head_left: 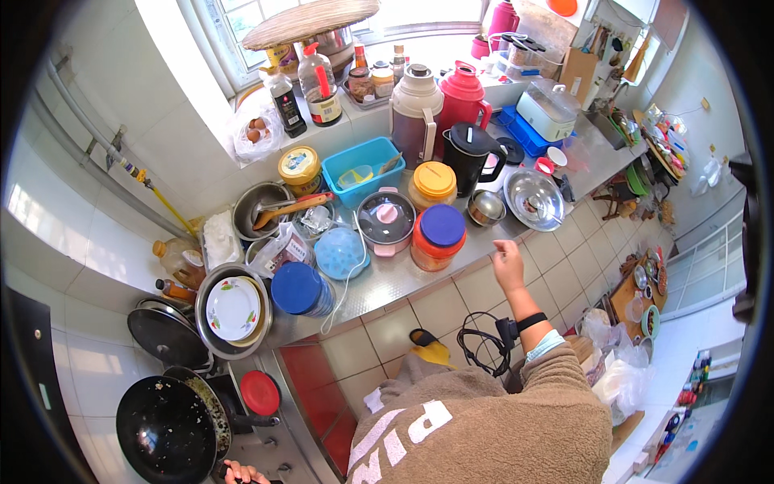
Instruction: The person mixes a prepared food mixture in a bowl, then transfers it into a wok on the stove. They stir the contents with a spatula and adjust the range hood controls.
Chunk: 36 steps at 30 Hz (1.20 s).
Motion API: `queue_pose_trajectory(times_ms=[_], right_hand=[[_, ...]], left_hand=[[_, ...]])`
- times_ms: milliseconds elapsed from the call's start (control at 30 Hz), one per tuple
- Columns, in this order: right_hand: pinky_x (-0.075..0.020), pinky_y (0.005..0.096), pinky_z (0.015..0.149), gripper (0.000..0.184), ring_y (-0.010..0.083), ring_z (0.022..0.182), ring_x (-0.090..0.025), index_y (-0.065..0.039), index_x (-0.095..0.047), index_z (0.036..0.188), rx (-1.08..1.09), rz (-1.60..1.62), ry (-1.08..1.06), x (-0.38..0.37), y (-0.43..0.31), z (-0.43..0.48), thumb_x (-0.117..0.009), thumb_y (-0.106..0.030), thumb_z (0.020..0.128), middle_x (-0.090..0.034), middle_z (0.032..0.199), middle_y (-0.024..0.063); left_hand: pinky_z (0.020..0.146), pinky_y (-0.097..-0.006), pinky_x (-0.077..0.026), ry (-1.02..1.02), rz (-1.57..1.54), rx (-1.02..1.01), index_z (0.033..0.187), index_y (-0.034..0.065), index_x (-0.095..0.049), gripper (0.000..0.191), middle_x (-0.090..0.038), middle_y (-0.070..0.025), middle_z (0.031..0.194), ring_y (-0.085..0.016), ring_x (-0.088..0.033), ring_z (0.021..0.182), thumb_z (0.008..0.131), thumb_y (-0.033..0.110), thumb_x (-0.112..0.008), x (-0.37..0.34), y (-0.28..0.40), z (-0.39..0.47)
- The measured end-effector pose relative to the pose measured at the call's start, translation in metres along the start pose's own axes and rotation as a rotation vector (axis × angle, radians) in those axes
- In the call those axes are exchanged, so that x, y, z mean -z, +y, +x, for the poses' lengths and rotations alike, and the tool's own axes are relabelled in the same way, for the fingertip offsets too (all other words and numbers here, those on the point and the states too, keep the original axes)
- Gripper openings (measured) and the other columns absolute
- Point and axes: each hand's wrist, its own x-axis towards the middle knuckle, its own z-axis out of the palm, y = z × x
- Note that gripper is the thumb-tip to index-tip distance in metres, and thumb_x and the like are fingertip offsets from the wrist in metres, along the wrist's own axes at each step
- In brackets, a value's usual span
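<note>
At the bottom left, my left hand (243,472) grips the black handle of a black wok (166,432) that is dotted with food bits. Partly under this wok is a second pan (210,402) with rice-like food, its black handle pointing right. A red round lid (260,392) lies near the stove's edge. My right hand (508,264) is held out past the counter's front edge with its fingers curled and no object visible in it. It wears a black wrist strap. Nearest to it are a red jar with a blue lid (440,233) and a small steel bowl (486,208).
Along the steel counter (381,290) stand a lidded pot (386,221), a black kettle (471,158), thermoses and a steel basin (534,199). Plates (233,310) sit in a bowl beside the stove. A coiled black cable (484,345) hangs near my right arm. Plastic bags (623,375) are at right.
</note>
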Motion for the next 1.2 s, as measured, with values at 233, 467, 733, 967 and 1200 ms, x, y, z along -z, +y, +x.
queue_pose_trajectory(times_ms=[233,467,733,967,1200], right_hand=[[-0.0469,0.0437,0.088,0.022,0.0323,0.102,-0.056,-0.007,-0.064,0.099,-0.023,-0.434,-0.011,0.009,0.14,0.121,-0.061,-0.006,0.077,-0.061,0.102,0.012],[-0.0487,0.0443,0.066,0.027,0.0341,0.071,-0.063,-0.003,-0.058,0.083,-0.45,-0.245,0.0,0.044,0.199,0.154,-0.056,-0.029,0.09,-0.065,0.075,0.0147],[-0.0491,0.0449,0.073,0.009,0.0371,0.085,-0.062,-0.007,-0.062,0.088,-0.024,-0.248,-0.071,0.043,0.223,0.228,-0.058,-0.016,0.086,-0.064,0.089,0.0164],[-0.0477,0.0466,0.088,0.023,0.0346,0.101,-0.061,-0.013,-0.067,0.102,-0.181,-0.686,-0.359,0.018,0.289,0.369,-0.052,-0.017,0.085,-0.066,0.105,0.0149],[-0.0363,0.0516,0.102,0.038,0.0368,0.117,-0.057,-0.015,-0.058,0.123,-0.536,-0.781,-0.565,-0.034,0.322,0.4,-0.043,-0.023,0.089,-0.062,0.123,0.0173]], left_hand=[[0.048,-0.0248,-0.039,0.014,-0.024,-0.023,0.104,0.0048,-0.052,0.017,-0.041,0.0019,0.069,-0.01,-0.041,0.055,0.092,0.017,-0.05,-0.069,-0.037,-0.014],[0.048,-0.0247,-0.038,0.013,-0.02,-0.001,0.104,0.004,-0.052,0.017,-0.041,0.0016,0.069,-0.009,-0.041,0.055,0.093,0.017,-0.049,-0.152,-0.078,-0.012],[0.047,-0.0247,-0.038,-0.016,-0.028,0.016,0.104,0.0031,-0.051,0.018,-0.042,0.0013,0.069,-0.009,-0.041,0.054,0.093,0.016,-0.048,-0.213,-0.105,-0.003],[0.047,-0.0246,-0.037,0.022,-0.074,-0.014,0.105,0.0023,-0.05,0.018,-0.042,0.0011,0.069,-0.009,-0.041,0.054,0.093,0.016,-0.048,-0.221,-0.113,-0.003],[0.047,-0.0245,-0.037,0.08,-0.055,-0.073,0.105,0.0015,-0.05,0.018,-0.042,0.0008,0.069,-0.009,-0.042,0.054,0.094,0.016,-0.047,-0.214,-0.105,-0.008]])
